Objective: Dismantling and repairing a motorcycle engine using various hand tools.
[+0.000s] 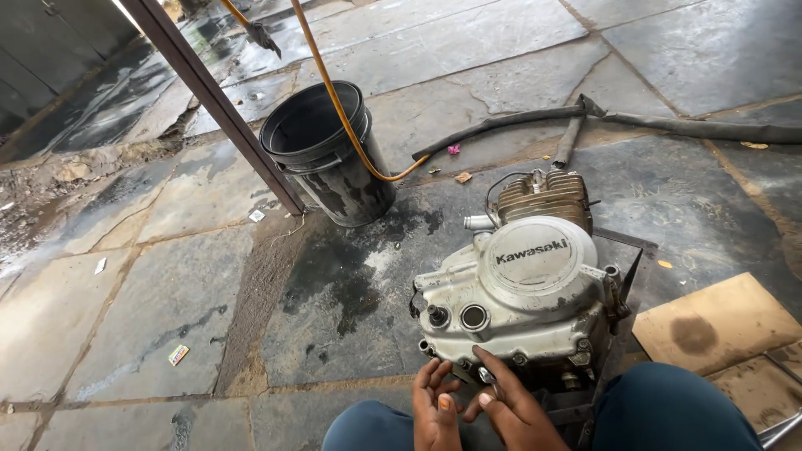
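1. One motorcycle engine (535, 292) — grey, grimy cast metal, finned cylinder behind — sits on a metal frame (639, 250) on the stone floor (167, 292).
2. Our left hand (434, 409) hovers with fingers loosely spread, empty; our right hand (514, 409) fingers the lower casing edge.
3. We judge it heavy, rigid, oily — grip beneath the casing.
4. Black bucket (326, 154), orange hose (334, 96) beyond.

Your left hand (434, 409) and right hand (511, 411) – wrists cut off by bottom edge. Whatever your fingers pinch at engine (526, 292) lower rim too small to tell. Engine underside and metal frame (631, 276) base hidden behind your knees (668, 409). Grey hose (668, 125) runs off right edge; orange hose (338, 100) exits top. Bucket (330, 154) inside dark – contents unreadable. Small wrapper (178, 355) on stone floor (167, 284) too tiny to identify.
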